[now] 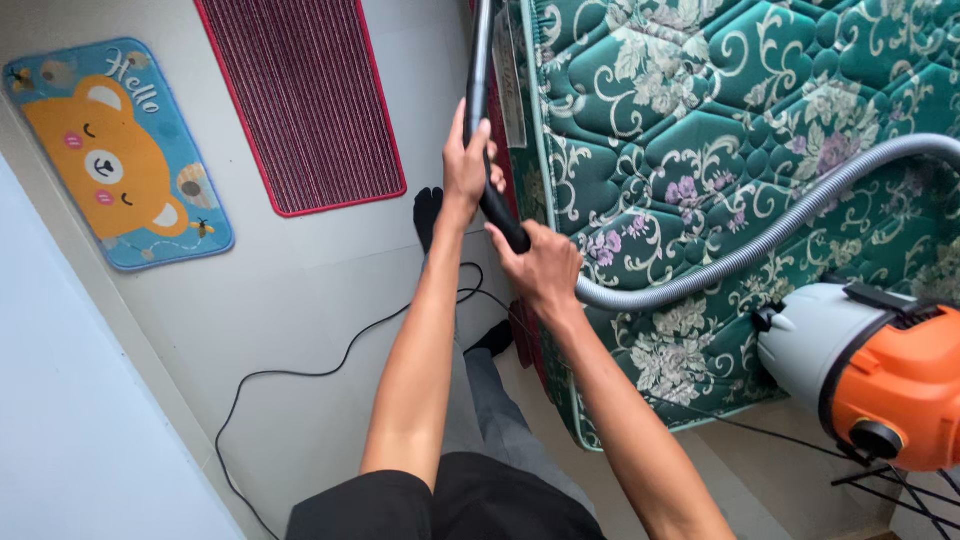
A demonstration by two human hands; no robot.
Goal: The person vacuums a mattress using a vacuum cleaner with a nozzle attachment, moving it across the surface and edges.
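Black vacuum wand [480, 100] in both fists

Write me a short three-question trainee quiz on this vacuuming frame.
1. True or false: both hands grip the black vacuum wand.
2. Which hand sits higher on the wand? A) left hand B) right hand
3. Fill in: the grey ribbed hose lies across the green floral quilted ____.

Key: 1 true. 2 A. 3 mattress. The hose runs to the white and orange vacuum canister; a black power cord trails on the pale floor.
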